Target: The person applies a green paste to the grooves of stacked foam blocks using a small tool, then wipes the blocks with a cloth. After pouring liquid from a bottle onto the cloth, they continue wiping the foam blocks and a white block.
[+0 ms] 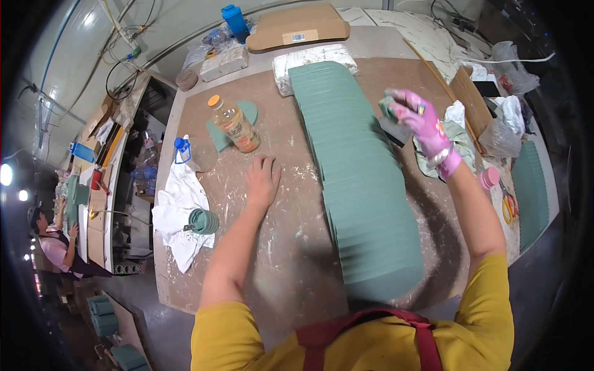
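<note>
A long row of overlapping green sheets with rounded ends point(365, 179) runs down the middle of the table, its far end against a white wrapped block point(283, 79). My right hand point(427, 127), in a pink glove, is raised just right of the row. Its fingers close round a small green-stained wad, perhaps a sponge or cloth point(387, 106). Under it is a grey, dark-edged flat block or tray point(396, 131). My left hand point(262, 180) is bare and rests palm down on the brown board point(291, 247), fingers stretched out, near an orange-capped bottle point(238, 127).
At left, a white cloth point(179, 213) bears a green-stained cup point(203, 221). A greenish cloth point(442, 148), a pink jar point(489, 178) and orange-handled scissors point(509, 207) lie right. A cardboard box point(300, 23) stands behind. Another person point(59, 244) works at far left.
</note>
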Demonstrator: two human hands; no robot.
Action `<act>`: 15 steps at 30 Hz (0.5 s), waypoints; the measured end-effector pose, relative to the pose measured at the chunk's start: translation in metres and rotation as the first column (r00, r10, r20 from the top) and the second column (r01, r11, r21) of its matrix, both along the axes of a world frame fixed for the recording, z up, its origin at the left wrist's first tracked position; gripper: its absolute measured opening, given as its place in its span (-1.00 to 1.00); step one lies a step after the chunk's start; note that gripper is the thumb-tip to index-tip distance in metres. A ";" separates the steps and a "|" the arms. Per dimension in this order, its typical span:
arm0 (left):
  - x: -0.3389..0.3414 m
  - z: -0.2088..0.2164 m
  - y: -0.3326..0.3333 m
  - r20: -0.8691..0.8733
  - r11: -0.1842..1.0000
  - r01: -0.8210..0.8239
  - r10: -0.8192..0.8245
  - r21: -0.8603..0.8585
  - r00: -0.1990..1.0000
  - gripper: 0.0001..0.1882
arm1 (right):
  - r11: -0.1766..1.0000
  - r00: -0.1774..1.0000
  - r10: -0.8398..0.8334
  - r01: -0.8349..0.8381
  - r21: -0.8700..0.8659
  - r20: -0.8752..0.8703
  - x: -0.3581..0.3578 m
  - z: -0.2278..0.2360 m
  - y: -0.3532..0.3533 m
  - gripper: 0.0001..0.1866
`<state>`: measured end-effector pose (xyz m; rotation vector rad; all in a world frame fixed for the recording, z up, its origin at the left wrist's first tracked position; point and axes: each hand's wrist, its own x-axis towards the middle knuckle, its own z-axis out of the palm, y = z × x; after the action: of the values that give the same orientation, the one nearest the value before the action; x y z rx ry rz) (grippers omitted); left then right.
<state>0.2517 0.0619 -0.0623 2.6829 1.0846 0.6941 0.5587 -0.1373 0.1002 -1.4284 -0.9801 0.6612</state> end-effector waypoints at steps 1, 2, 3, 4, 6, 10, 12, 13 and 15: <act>0.000 0.000 0.001 0.013 1.000 0.000 0.000 -0.004 1.000 -0.63 | 0.999 0.997 0.026 -0.028 -0.035 -0.070 -0.024 0.012 -0.015 -0.61; 0.001 0.000 0.003 0.011 1.000 0.013 -0.013 -0.004 1.000 -0.62 | 0.997 0.998 0.069 -0.069 -0.030 0.002 -0.036 0.012 -0.023 -0.59; -0.002 -0.001 0.003 0.005 1.000 0.025 -0.025 -0.005 1.000 -0.61 | 0.995 0.993 0.096 -0.096 -0.012 0.065 -0.054 0.018 -0.031 -0.58; -0.004 -0.003 0.004 0.013 1.000 0.023 -0.023 -0.007 1.000 -0.61 | 0.992 0.984 0.122 -0.124 0.007 0.129 -0.077 0.027 -0.034 -0.57; -0.005 -0.009 -0.006 0.098 1.000 0.021 -0.020 -0.010 0.995 -0.66 | 0.973 0.960 0.230 -0.221 -0.073 0.159 -0.125 0.049 -0.036 -0.57; -0.040 -0.031 -0.091 0.703 0.758 0.534 -0.143 -0.375 0.696 -0.68 | 0.889 0.836 0.458 -0.437 -0.140 0.302 -0.215 0.055 -0.019 -0.56; -0.083 -0.006 -0.158 0.489 0.914 0.386 -0.284 -0.121 0.825 -0.57 | 0.782 0.790 0.605 -0.568 -0.255 0.096 -0.259 0.051 -0.005 -0.56; -0.102 -0.013 -0.188 0.572 0.831 0.420 -0.156 -0.365 0.805 -0.48 | 0.760 0.728 0.649 -0.627 -0.169 0.222 -0.285 0.018 0.012 -0.55; -0.140 0.018 -0.225 0.351 0.865 0.271 -0.119 -0.424 0.929 -0.70 | 0.702 0.620 0.708 -0.671 -0.238 0.339 -0.340 -0.021 0.035 -0.61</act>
<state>0.1117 -0.1631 -0.0448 2.1398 0.7592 0.6874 0.2190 -0.1020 0.0788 -1.2574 -1.9186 0.9944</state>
